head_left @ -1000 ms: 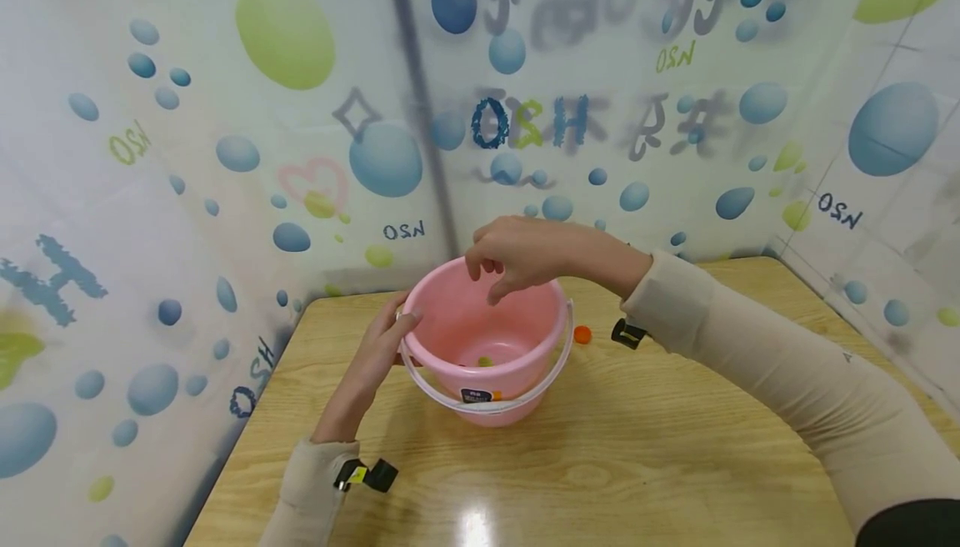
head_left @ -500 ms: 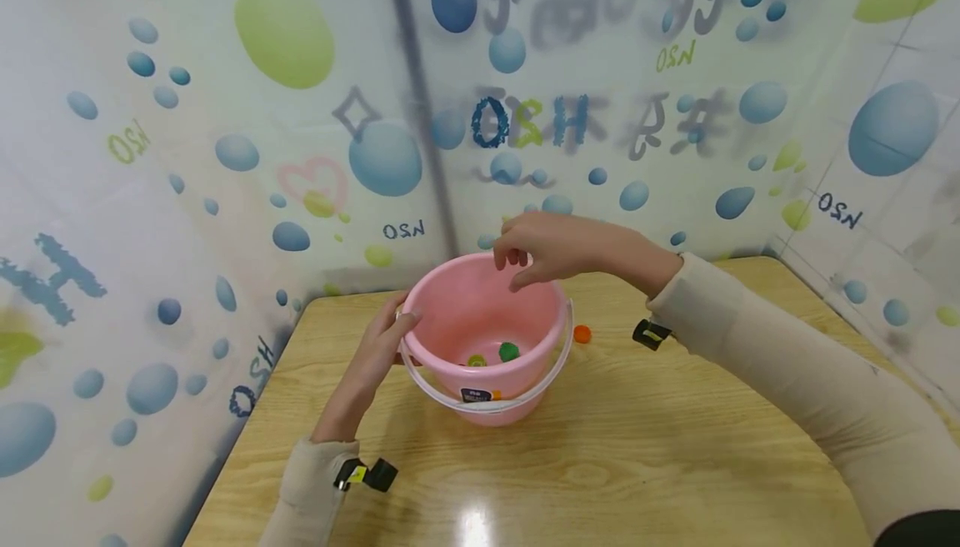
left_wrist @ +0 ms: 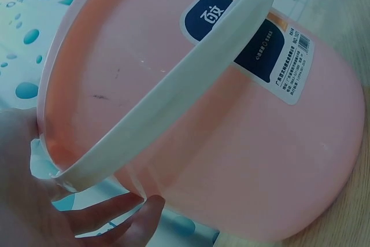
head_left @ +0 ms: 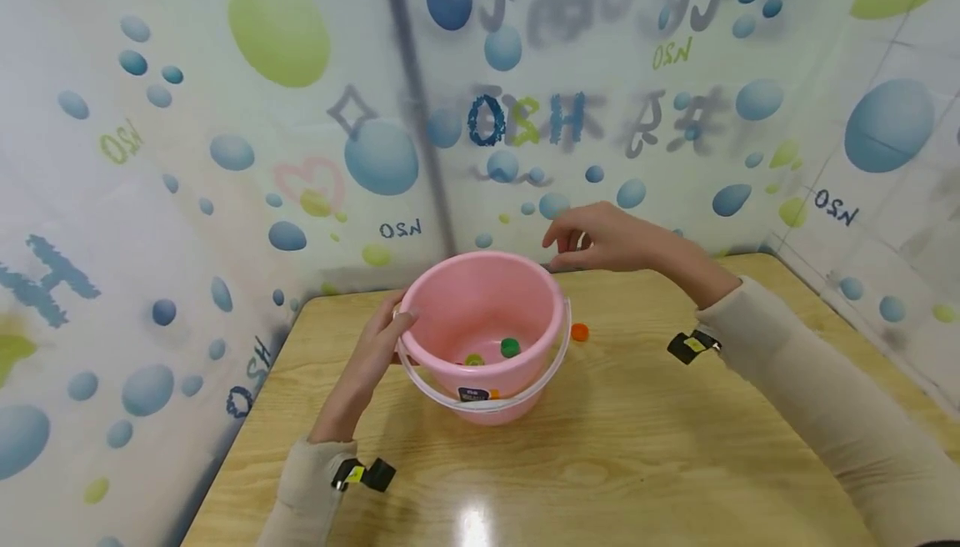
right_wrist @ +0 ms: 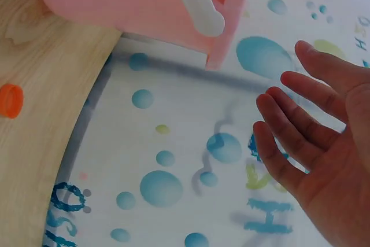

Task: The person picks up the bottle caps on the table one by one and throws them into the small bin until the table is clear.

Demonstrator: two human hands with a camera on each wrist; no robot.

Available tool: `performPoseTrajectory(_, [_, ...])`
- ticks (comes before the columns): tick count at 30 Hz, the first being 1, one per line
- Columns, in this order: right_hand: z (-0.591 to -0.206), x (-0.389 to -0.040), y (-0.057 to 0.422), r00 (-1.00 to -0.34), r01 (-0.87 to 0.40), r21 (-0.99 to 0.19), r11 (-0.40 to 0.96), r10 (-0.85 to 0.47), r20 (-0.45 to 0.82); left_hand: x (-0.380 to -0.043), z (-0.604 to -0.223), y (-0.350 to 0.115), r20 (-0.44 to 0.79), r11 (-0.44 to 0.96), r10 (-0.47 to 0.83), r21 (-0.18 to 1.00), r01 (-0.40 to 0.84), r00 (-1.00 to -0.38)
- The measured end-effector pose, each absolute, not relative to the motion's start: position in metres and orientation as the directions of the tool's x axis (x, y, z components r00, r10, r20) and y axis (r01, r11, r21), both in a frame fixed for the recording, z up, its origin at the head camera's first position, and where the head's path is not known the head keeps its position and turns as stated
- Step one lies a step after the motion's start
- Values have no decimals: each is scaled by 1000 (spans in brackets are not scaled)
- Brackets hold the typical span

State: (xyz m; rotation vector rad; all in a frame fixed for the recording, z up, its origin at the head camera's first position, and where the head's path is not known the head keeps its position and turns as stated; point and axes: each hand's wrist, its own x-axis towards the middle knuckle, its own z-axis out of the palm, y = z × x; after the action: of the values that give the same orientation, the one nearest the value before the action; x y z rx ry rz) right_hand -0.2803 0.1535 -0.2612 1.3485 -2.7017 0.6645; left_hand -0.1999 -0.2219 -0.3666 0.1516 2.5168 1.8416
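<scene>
A pink bucket (head_left: 480,297) with a white handle (head_left: 489,407) stands on the wooden table. My left hand (head_left: 375,340) grips its left rim, thumb over the edge; the left wrist view shows the fingers at the outer wall beneath the handle's end. Inside, on the bottom, lie a green bottle cap (head_left: 510,348) and a yellow-green ring-shaped cap (head_left: 474,359), with the near rim hiding part of the floor. My right hand (head_left: 609,237) hovers in the air beyond the bucket's right rim, fingers loosely bent and holding nothing. An orange cap (head_left: 580,332) lies just right of the bucket.
Behind the table (head_left: 637,447) hangs a pale curtain (head_left: 300,122) printed with blue and green drops, close to the bucket's far side. A label (left_wrist: 283,62) is stuck on the bucket's outer wall.
The green cap has come into sight on the bucket's bottom. My right hand has moved from above the bucket to the right, past its rim. The left hand keeps its grip.
</scene>
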Motion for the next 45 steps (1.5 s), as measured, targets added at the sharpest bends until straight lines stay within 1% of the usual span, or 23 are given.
performPoseTrajectory(5, [-274,-277,174,-670,-728,-428,536,-689,276,-203,-365,-221,45,304,108,949,76,-993])
performPoseTrajectory(13, [-304,-280,190,-743,-647,-520,558,-613,267,-204,-366,-218,53,300,120,950,87,-991])
performPoseTrajectory(18, [-333,-281,199,-795,-585,-566,581,-547,261,-204,-367,-217,61,303,121,948,95,-991])
performPoseTrajectory(23, [-367,-284,202,-819,-552,-563,615,-525,230,-203,-367,-219,59,309,121,946,94,-991])
performPoseTrajectory(29, [-397,-290,199,-851,-499,-597,628,-485,200,-200,-368,-221,48,306,111,949,81,-993])
performPoseTrajectory(37, [-414,-293,194,-863,-471,-613,634,-474,173,-199,-368,-222,42,299,104,952,72,-994])
performPoseTrajectory(45, [-420,-293,192,-883,-428,-637,641,-446,145,-198,-367,-224,43,301,96,951,70,-994])
